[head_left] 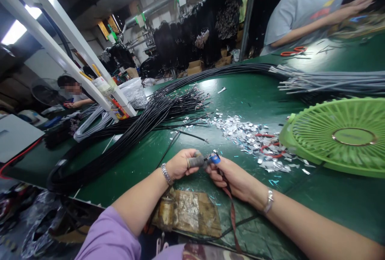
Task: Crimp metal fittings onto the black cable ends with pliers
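Observation:
My left hand (182, 164) is closed in a pinch, its thumb and finger wrapped in grey tape, gripping the end of a thin black cable (192, 136). My right hand (233, 178) is closed round a small blue-tipped tool (214, 158) with a dark strap hanging down, held right at the cable end. Both hands meet just above the green table (246, 99). A big bundle of black cables (144, 123) curves off to the left beyond them.
A pile of silver foil scraps (249, 136) lies right of my hands, beside a green fan grille (343, 136). Grey cables (331, 81) and red scissors (293, 51) lie farther back, where another person leans over the table. A brown taped pad (189, 212) sits at the near edge.

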Demonstrator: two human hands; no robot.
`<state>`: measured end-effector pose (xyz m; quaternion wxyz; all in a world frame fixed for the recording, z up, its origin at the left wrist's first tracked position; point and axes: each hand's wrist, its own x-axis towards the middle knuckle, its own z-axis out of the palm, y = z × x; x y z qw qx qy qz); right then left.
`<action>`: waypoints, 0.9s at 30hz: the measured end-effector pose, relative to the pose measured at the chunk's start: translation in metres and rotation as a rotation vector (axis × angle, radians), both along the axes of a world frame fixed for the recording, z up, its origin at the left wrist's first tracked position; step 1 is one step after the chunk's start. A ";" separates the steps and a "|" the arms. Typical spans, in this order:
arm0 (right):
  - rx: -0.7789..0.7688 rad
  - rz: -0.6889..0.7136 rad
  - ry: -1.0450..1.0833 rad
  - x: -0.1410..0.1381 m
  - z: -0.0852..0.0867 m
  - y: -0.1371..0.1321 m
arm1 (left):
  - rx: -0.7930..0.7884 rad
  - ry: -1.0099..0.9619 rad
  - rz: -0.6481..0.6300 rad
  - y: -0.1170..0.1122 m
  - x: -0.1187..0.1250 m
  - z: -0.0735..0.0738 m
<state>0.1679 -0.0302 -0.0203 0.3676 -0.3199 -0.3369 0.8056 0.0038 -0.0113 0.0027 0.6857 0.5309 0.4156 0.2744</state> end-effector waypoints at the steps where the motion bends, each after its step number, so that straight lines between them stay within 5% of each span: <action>1: 0.007 -0.007 -0.003 0.000 0.000 -0.001 | 0.002 0.014 0.002 -0.001 0.000 0.000; 5: 0.107 -0.037 -0.098 0.000 -0.002 -0.002 | 0.022 0.076 0.016 -0.003 0.002 0.002; 10: 0.532 -0.225 -0.474 0.003 -0.006 0.004 | 0.059 0.160 0.032 -0.004 0.004 0.002; 13: 0.679 -0.220 -0.547 0.006 -0.006 0.006 | 0.088 0.163 0.072 -0.004 0.005 0.003; 21: 0.845 -0.270 -0.753 0.009 0.001 0.004 | 0.151 0.261 0.064 -0.004 0.001 0.001; 27: 0.790 -0.212 -0.674 0.015 0.002 0.007 | 0.157 0.279 0.084 -0.003 0.001 0.003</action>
